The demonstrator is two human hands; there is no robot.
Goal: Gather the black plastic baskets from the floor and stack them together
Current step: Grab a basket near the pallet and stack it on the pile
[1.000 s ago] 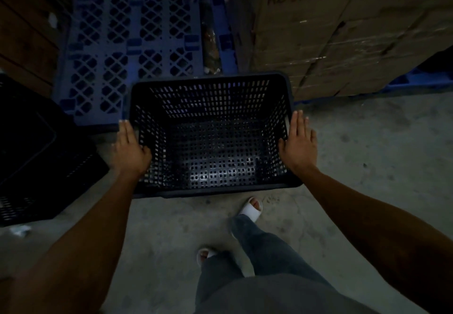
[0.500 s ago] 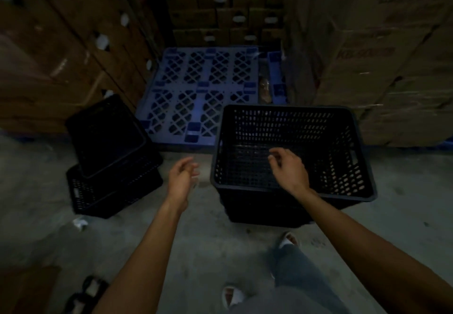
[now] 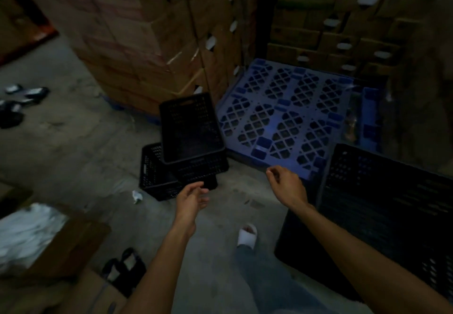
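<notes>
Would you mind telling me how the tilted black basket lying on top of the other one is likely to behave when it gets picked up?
The tilted black basket looks like perforated moulded plastic, so probably stiff and light for its size. It rests askew on the lower basket, so it may slide or tip when nudged. Both the left hand and right hand are empty, and a two-handed rim grip seems safest.

A second ago both hands pressed on the sides of the big black basket (image 3: 382,215), but now they have let go and it sits at the far right. The left hand (image 3: 190,199) has moved over and now hangs open and empty just in front of the two tipped baskets (image 3: 186,147) on the floor, not touching them. The right hand (image 3: 286,186) was over the big basket half a second ago, and now it is out in the air beside it, loose and empty.
</notes>
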